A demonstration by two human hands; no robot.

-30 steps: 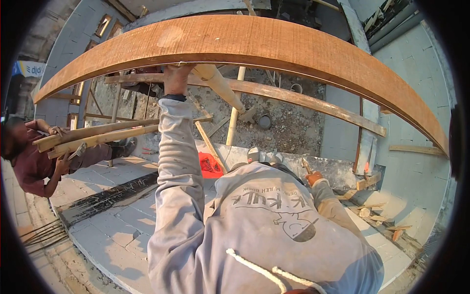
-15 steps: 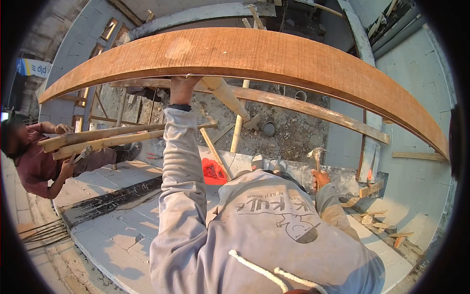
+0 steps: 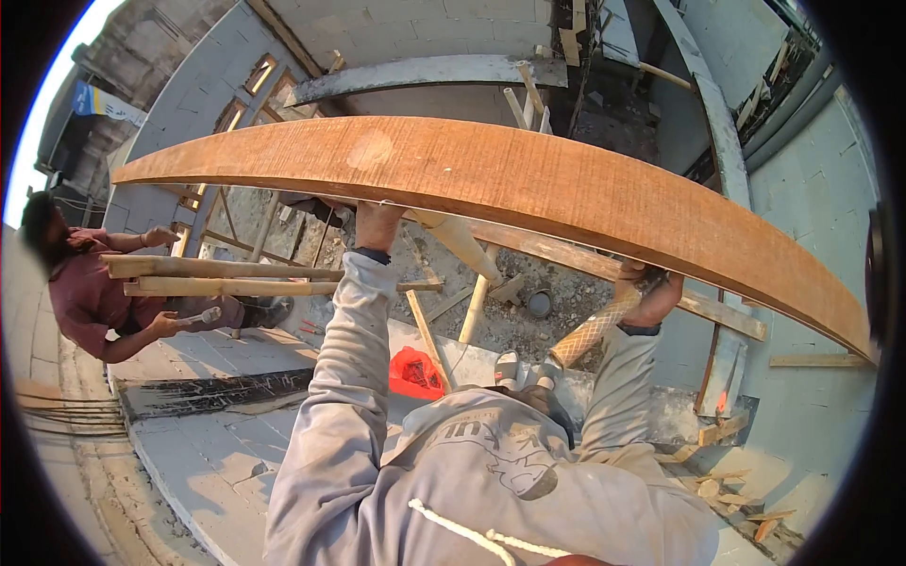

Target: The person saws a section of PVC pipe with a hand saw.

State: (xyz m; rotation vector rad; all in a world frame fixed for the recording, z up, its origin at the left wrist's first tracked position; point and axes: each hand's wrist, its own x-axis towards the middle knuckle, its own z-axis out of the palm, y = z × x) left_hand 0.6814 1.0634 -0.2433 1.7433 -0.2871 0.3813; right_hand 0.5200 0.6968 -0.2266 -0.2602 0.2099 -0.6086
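A long reddish-brown wooden plank (image 3: pixel 528 179) spans the head view, looking bowed through the wide lens. My left hand (image 3: pixel 377 226) grips its near edge left of the middle, the fingers hidden behind the wood. A thin pale string runs along that edge. To the right, my right hand (image 3: pixel 661 300) is closed around a hammer (image 3: pixel 595 332), raised against the plank's near edge. The hammer's handle points down toward me, and its head is mostly hidden under the plank.
A co-worker (image 3: pixel 85 292) at left holds a tool near two wooden poles (image 3: pixel 222 274). Below are a crossbeam (image 3: pixel 557 250), a red bag (image 3: pixel 415 373), a bucket (image 3: pixel 540 303) and rubble. Wood offcuts (image 3: pixel 727 491) lie at lower right beside a grey block wall (image 3: pixel 821 283).
My right hand has come up with the hammer from beside my body to the plank. The plank and my left hand sit lower in view. The co-worker's lower hand and tool have shifted.
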